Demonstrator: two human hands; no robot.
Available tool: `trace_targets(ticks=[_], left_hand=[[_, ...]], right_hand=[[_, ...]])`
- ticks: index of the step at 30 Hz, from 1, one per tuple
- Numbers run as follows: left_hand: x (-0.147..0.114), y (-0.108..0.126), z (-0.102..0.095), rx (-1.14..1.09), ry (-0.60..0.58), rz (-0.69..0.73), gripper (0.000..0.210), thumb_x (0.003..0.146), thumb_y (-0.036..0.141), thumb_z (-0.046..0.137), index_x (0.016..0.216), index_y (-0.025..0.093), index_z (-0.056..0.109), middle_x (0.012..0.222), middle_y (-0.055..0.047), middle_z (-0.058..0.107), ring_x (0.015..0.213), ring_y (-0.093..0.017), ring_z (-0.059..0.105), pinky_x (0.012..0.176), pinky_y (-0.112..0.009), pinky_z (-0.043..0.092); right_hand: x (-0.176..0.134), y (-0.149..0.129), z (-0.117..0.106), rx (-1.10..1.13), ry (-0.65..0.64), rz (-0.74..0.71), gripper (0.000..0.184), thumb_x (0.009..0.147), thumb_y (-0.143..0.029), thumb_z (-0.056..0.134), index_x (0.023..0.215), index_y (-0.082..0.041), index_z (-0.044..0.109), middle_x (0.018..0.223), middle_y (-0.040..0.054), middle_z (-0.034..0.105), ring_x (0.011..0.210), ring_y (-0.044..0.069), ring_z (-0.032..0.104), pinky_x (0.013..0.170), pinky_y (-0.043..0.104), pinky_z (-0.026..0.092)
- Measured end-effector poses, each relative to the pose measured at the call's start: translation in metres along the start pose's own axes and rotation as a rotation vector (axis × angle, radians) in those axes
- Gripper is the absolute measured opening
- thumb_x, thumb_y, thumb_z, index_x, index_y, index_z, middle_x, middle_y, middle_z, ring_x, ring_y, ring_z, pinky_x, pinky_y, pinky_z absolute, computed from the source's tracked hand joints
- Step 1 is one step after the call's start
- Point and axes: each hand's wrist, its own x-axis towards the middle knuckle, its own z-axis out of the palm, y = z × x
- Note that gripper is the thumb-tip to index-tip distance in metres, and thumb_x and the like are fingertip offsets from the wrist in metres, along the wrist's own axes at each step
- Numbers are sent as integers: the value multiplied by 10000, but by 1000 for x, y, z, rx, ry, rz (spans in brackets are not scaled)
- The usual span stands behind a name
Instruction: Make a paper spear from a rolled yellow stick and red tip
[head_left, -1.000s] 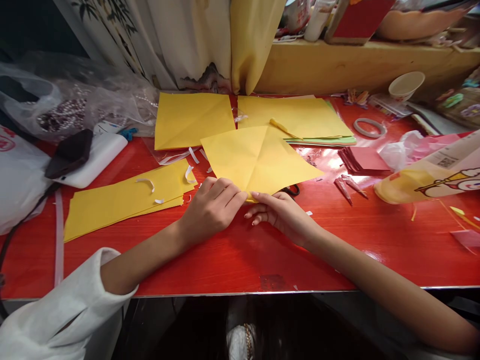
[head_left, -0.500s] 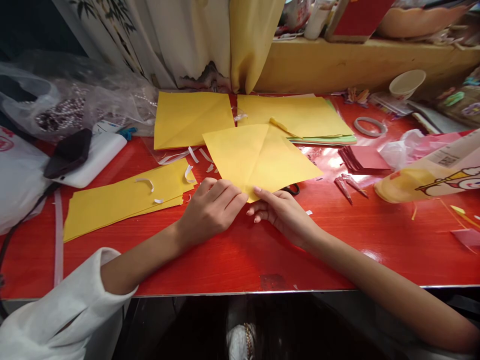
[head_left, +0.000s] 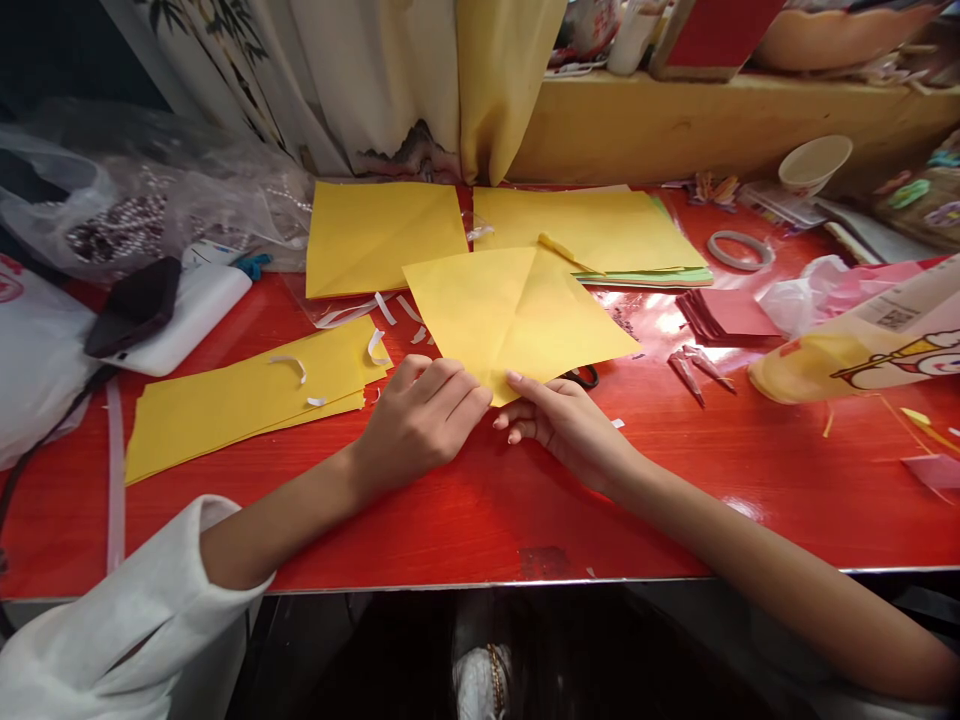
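Note:
Between my hands a creased sheet of yellow paper [head_left: 517,310] is held up with one corner toward me. My left hand [head_left: 424,415] is closed on the left side of that near corner, its fingertips hidden behind the knuckles. Opposite it, my right hand [head_left: 562,430] pinches the same corner, thumb on top and fingers underneath. Beyond the sheet lie a stack of yellow paper [head_left: 382,235] at the left and another pile of yellow sheets [head_left: 585,225] with green ones below. A black loop, perhaps a scissors handle [head_left: 583,377], shows from under the sheet.
Yellow strips [head_left: 240,400] with white scraps lie at the left, near a dark phone [head_left: 139,305] on a white box. At the right are dark red paper squares [head_left: 731,315], small cones [head_left: 697,372], a tape ring [head_left: 740,250] and a plastic cup of yellow drink [head_left: 847,345].
Almost nothing differs. The view has shifted very slightly, and both hands keep the same hold on the yellow paper.

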Motion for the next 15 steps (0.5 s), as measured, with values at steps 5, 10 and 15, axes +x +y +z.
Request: trace_targets(ticks=[5,10,15], left_hand=[[0,2,-1,9,-2,-8,7,765,162,572,772,161,572,701,12,597,795,-156,525,698,-312,353],[1,2,-4,22,-1,-4,29,779,172,563,794,166,587,710,17,607,792,-147,529,711,-314,340],[1,2,-6,52,16,33,59,763,166,585,819,154,599,740,14,629,807,-144,539,729,-321,338]], right_hand=[[0,-1,1,3,3,0,265,776,-327,596,668,-85,600,597,53,599,615,121,602,522,205,483],[0,-1,1,-3,5,0,265,777,-328,595,676,-83,607,601,48,590,611,116,596,524,205,483],[0,-1,1,3,-2,-1,250,776,-325,596,710,-85,618,617,38,582,626,116,601,521,201,486]])
